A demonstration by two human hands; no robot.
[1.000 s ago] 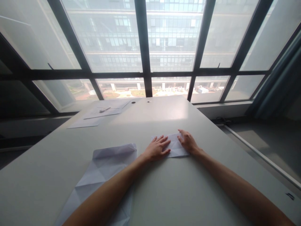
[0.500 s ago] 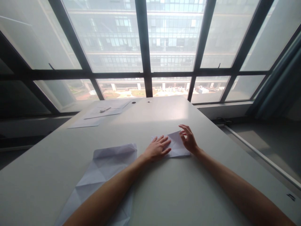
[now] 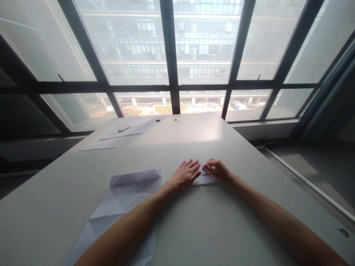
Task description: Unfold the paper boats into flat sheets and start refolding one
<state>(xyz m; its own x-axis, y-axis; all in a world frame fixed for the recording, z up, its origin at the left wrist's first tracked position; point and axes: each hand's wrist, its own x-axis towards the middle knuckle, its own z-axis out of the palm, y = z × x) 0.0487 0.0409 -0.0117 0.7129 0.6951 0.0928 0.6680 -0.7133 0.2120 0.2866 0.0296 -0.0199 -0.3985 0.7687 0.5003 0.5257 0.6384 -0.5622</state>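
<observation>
A small folded sheet of white paper (image 3: 205, 180) lies on the white table, mostly covered by my hands. My left hand (image 3: 185, 173) rests flat on its left part, fingers spread. Curled in from the right, my right hand (image 3: 219, 170) has its fingertips pinched at the paper's upper right flap, which is turned over toward the left. Part of that flap is hidden under the fingers. Beneath and beside my left forearm is a larger creased sheet of white paper (image 3: 119, 197), opened out with fold lines across it.
Toward the far left of the table (image 3: 177, 229), flat white sheets (image 3: 98, 144) overlap, with a small white pen-like object (image 3: 124, 129) on top. Two round holes are near the far edge. Behind stand dark-framed windows (image 3: 172, 88); a curtain (image 3: 321, 96) hangs at right.
My right hand has moved left and down, closing its fingers and bringing the paper's right flap over toward my left hand. The left hand has stayed in place.
</observation>
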